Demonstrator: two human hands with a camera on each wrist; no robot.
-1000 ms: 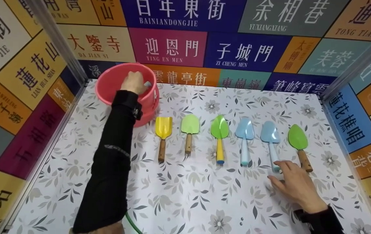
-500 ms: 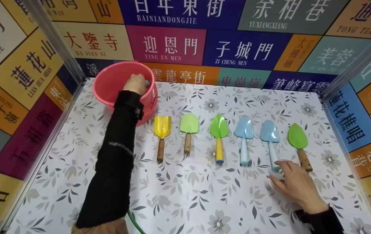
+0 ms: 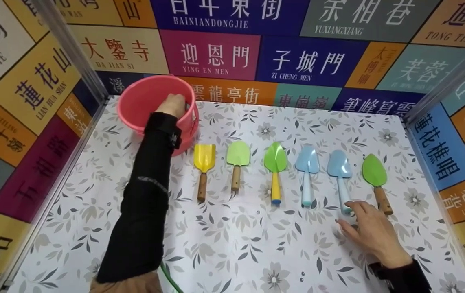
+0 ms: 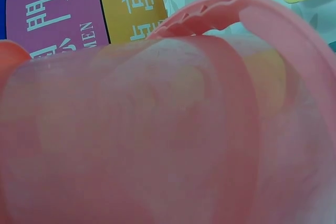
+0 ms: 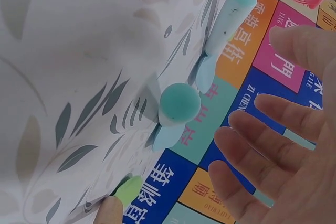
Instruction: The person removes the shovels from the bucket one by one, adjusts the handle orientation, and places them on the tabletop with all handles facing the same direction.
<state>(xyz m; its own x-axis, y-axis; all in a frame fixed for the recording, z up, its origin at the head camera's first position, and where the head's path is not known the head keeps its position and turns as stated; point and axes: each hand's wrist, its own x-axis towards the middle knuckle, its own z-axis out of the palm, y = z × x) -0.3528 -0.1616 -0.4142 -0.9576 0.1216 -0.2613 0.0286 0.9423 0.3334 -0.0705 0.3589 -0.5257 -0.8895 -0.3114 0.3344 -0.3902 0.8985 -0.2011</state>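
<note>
My left hand (image 3: 173,105) reaches down into a pink bucket (image 3: 134,87), close to its right inner wall; the fingers are hidden. The left wrist view is filled by the blurred bucket wall (image 4: 131,129) and its handle (image 4: 236,3). My right hand (image 3: 373,232) hovers low by the handle end of the right-hand light blue trowel (image 3: 339,167), fingers spread and holding nothing. In the right wrist view this handle's teal end (image 5: 180,104) lies apart from the fingertips. To its right is a green leaf-shaped trowel (image 3: 375,171) with a wooden handle.
Leftward in the row lie another light blue trowel (image 3: 307,160), a green one with a yellow handle (image 3: 275,158), a pale green one (image 3: 238,154) and a yellow one (image 3: 205,156). Patterned panels (image 3: 212,53) wall the floral tabletop (image 3: 232,244). A green cord (image 3: 169,278) shows at the bottom.
My left hand has shifted slightly right inside the bucket. A pale blue-grey piece seen beside it earlier is now out of sight. My right hand stays where it was.
</note>
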